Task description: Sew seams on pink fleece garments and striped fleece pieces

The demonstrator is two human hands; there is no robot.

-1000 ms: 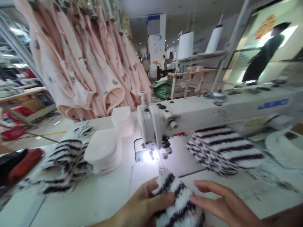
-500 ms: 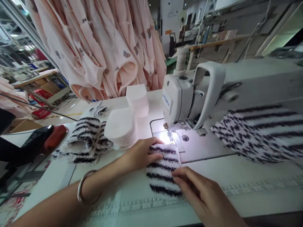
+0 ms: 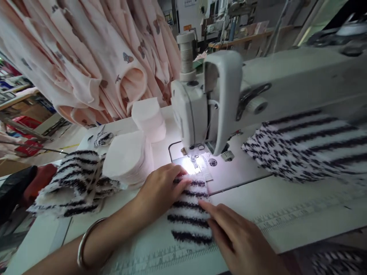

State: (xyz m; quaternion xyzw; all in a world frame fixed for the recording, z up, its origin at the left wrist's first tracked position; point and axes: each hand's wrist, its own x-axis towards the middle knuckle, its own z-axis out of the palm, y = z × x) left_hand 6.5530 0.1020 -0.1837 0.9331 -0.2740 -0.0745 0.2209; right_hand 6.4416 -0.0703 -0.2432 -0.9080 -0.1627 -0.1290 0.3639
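Observation:
A small fuzzy piece of white fabric with black stripes (image 3: pixel 187 214) lies flat on the white sewing table (image 3: pixel 286 202), its far edge at the lit needle plate (image 3: pixel 197 164) of the sewing machine (image 3: pixel 229 91). My left hand (image 3: pixel 162 187), a metal bangle on its wrist, rests on the piece's left and far edge, fingers laid over it. My right hand (image 3: pixel 237 236) presses flat on its right side, fingers stretched toward the needle.
A stack of white oval pads (image 3: pixel 127 160) and a smaller white stack (image 3: pixel 149 118) sit left of the machine, beside a heap of striped pieces (image 3: pixel 74 187). More striped fabric (image 3: pixel 304 149) lies under the machine arm. Pink garments (image 3: pixel 94 57) hang behind.
The striped piece went from being held bunched in both hands to lying flat at the needle plate. Over the last half second both hands have pushed it slightly closer to the presser foot.

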